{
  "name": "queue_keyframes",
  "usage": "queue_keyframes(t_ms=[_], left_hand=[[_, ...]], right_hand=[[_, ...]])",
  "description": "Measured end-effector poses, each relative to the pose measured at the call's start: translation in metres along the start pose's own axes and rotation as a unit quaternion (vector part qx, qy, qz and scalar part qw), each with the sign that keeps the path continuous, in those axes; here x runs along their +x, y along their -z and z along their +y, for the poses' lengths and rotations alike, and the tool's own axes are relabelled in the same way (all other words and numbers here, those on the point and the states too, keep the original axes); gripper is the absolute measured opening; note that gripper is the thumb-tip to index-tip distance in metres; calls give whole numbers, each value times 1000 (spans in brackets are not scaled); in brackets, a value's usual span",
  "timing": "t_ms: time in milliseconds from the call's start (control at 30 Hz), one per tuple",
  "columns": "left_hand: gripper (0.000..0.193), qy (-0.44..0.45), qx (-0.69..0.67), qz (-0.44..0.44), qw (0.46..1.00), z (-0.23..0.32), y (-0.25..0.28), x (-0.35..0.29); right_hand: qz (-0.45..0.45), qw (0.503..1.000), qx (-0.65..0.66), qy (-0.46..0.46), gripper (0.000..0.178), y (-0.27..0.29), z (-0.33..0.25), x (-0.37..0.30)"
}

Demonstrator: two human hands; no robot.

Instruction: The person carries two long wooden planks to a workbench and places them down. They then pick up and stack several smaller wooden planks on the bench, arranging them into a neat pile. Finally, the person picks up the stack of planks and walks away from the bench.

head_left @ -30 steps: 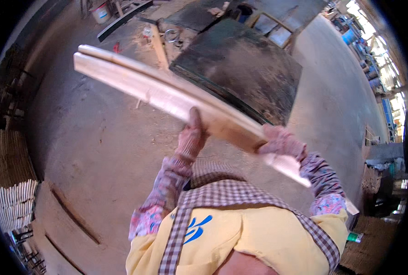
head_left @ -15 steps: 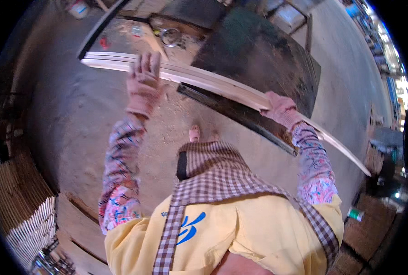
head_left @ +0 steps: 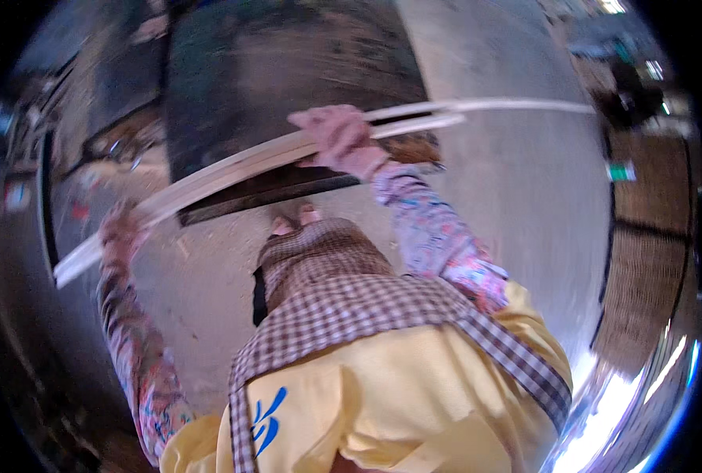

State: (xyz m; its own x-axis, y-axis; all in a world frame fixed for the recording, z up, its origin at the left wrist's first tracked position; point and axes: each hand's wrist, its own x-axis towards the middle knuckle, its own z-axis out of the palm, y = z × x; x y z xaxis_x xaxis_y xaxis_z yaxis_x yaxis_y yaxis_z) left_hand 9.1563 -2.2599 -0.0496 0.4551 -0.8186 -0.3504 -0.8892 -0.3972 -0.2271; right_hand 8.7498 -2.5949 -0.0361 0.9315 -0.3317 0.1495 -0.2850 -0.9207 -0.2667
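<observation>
Several long, pale wooden strips (head_left: 236, 165) lie bundled together across my front, sloping up from lower left to upper right. My left hand (head_left: 122, 230), in a pink glove, is closed around the bundle near its left end, slightly blurred. Farther along, my right hand (head_left: 340, 142), gloved the same way, grips the bundle from above. Beyond the right hand the strips fan apart, and one reaches much farther right than the others. The bundle passes over the near part of a dark tabletop (head_left: 303, 67); I cannot tell whether it touches.
A dark rail (head_left: 268, 197) runs along the table's near side, by my feet. At the left stands a black bar (head_left: 47, 197), with a small red thing (head_left: 80, 210) close by. Brown stacks (head_left: 646, 276) line the right side, with a green-and-white item (head_left: 621, 171) beside them.
The view has turned to the right, bringing the dark tabletop in front of me. The strips now slope up toward the right instead of down. Both hands still hold them.
</observation>
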Motion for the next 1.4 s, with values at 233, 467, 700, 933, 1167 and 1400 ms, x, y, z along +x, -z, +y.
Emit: queue_keyframes(t_ms=[233,467,700,933,1167,1400], left_hand=[[52,72,-20,-35,997,16,19,-23],[53,44,-26,-44,998,23,35,-17],[49,23,-57,-5,998,28,19,-4],[53,6,-11,-86,996,37,57,-13],[65,-27,-63,-124,990,35,65,-2],[66,-63,-64,-94,992,36,45,9]], right_hand=[[21,987,-149,-59,52,8,-46,0],[-180,963,-75,-187,67,75,21,-18],[-136,950,-269,-88,54,54,89,-68],[-275,915,-177,-238,59,76,49,-20],[-305,904,-146,-263,69,83,63,-24],[-381,849,-192,-313,80,83,26,-13]])
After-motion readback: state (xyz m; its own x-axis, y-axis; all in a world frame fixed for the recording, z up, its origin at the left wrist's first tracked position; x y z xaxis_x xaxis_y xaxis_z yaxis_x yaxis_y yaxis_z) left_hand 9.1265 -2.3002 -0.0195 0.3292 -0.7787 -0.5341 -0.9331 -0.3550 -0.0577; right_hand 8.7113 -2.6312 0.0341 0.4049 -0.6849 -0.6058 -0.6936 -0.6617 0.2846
